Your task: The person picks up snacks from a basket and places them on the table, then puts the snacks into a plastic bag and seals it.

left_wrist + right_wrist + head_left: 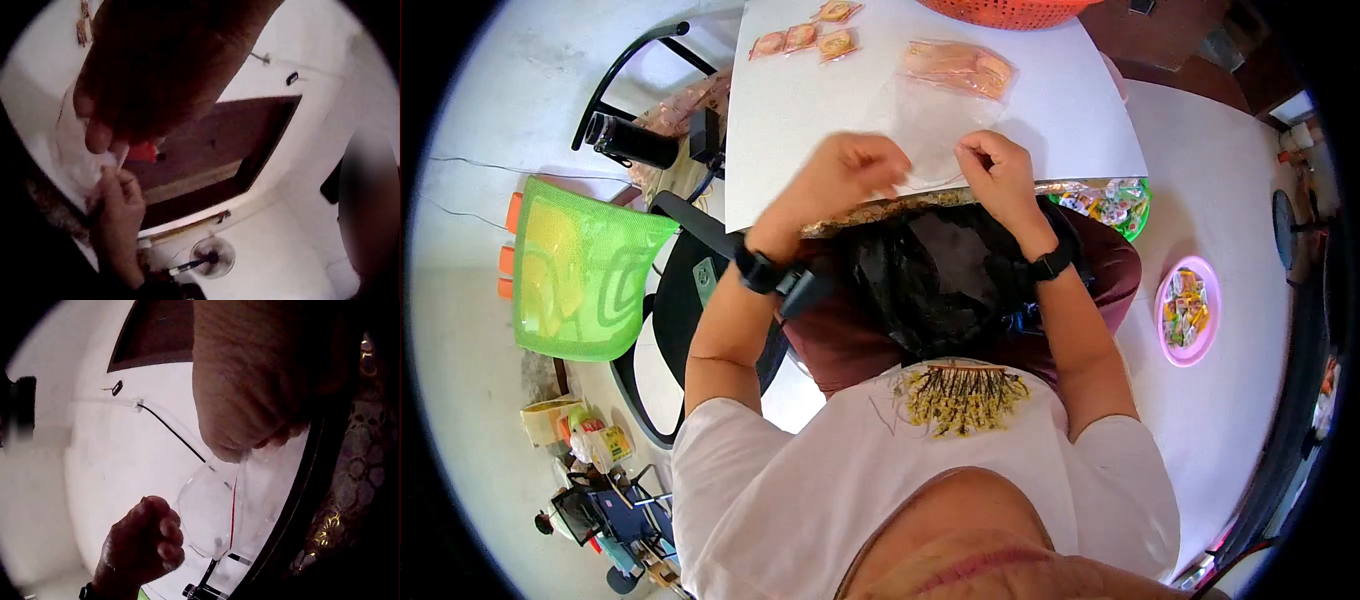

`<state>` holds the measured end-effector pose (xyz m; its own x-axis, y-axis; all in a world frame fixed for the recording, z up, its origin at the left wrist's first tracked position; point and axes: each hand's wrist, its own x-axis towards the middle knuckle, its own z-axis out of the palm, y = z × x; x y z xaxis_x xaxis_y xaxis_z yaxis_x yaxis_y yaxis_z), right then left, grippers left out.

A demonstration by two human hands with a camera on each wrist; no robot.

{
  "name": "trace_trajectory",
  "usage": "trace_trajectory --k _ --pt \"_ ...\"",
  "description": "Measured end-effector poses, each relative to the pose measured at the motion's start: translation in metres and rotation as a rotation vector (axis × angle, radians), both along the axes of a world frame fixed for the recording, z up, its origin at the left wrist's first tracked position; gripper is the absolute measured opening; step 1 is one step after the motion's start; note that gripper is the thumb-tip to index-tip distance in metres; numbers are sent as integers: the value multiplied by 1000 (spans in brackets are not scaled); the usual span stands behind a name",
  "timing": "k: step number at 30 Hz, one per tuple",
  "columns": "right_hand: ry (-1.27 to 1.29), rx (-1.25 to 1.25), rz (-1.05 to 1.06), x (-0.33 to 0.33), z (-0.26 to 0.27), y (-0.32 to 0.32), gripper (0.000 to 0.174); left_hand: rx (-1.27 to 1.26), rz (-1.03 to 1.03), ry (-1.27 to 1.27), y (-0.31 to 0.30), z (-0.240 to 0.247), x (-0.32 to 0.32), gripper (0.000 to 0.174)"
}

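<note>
A clear plastic bag [920, 125] lies on the white table, its near edge between the hands. Pinkish wrapped packets [960, 68] show at its far end; whether all are inside I cannot tell. My right hand [1000, 180] pinches the bag's edge, and the left wrist view shows the same right hand [119, 212] with thumb and finger together. Blurred in the head view, my left hand [840, 185] hovers at the bag's other side. In the right wrist view the left hand [147, 544] has curled fingers beside the bag [209, 506]; whether it grips the film is unclear.
Several small wrapped packets [801, 37] lie at the table's far left. An orange basket [1010, 12] stands at the far edge. A black bag [940, 270] rests on the lap. To the right are a green basket [1142, 212] and a pink bowl [1215, 310] with small packets.
</note>
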<state>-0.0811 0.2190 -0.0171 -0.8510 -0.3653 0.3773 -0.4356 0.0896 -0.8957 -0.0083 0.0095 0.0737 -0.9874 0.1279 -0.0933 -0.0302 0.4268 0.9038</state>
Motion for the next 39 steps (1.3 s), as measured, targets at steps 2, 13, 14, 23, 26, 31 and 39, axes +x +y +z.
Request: trace_trajectory --k 2,13,14,23,26,31,39 --pt "-24 32 19 -1 1 0 11 7 179 -46 -26 9 -16 19" --pt "46 97 -27 -1 0 -3 8 -805 761 167 -109 -66 -167 55" --pt "60 95 -27 -1 -1 -3 7 -790 782 133 -99 -57 -165 56" --pt "140 147 -54 0 2 -3 9 -427 651 134 -106 -70 -164 45" --pt "135 103 -51 -1 -4 -4 11 -352 684 197 -94 -63 -118 40" --pt "114 95 -46 0 -2 -3 13 335 719 39 -97 -42 -20 22" --pt "54 -24 -31 6 3 -8 12 762 648 10 -20 -21 77 26"
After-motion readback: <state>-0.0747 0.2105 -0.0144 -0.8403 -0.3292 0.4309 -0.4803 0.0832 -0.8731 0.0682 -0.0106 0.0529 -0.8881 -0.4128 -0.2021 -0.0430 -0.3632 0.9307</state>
